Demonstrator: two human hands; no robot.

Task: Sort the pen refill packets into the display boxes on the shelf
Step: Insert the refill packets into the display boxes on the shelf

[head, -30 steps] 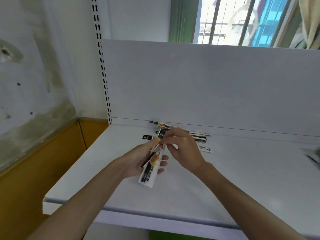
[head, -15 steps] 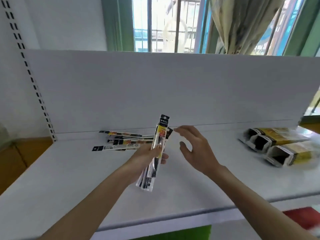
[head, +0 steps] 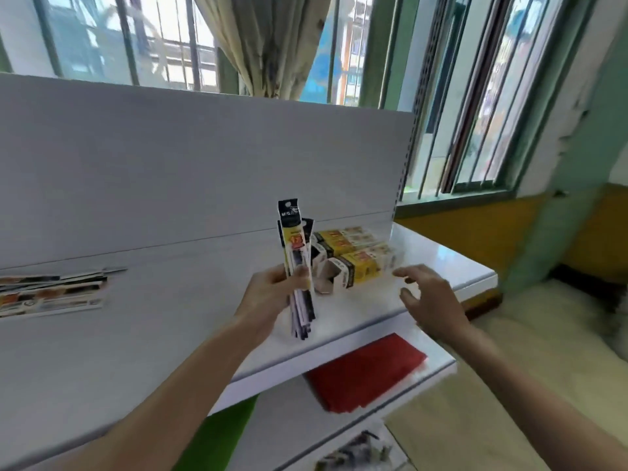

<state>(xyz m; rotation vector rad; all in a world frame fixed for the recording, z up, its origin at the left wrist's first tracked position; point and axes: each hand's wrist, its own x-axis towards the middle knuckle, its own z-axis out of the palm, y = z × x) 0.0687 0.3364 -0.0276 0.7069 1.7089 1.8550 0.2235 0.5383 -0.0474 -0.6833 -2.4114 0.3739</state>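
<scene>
Transfer step: left hand [head: 272,294] grips upright black-and-yellow refill packets [head: 296,263]; right hand [head: 430,297], fingers spread, nears yellow cardboard display boxes [head: 353,263]; next, insertion.

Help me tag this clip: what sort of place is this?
Probably a small stationery shop being stocked: a white retail shelf with a slotted upright, yellow display boxes on it, and hang-hole refill packets held in the left hand.

Red pad [head: 367,372] below, curtain [head: 272,45] w/ barred window [head: 163,45] behind.
</scene>
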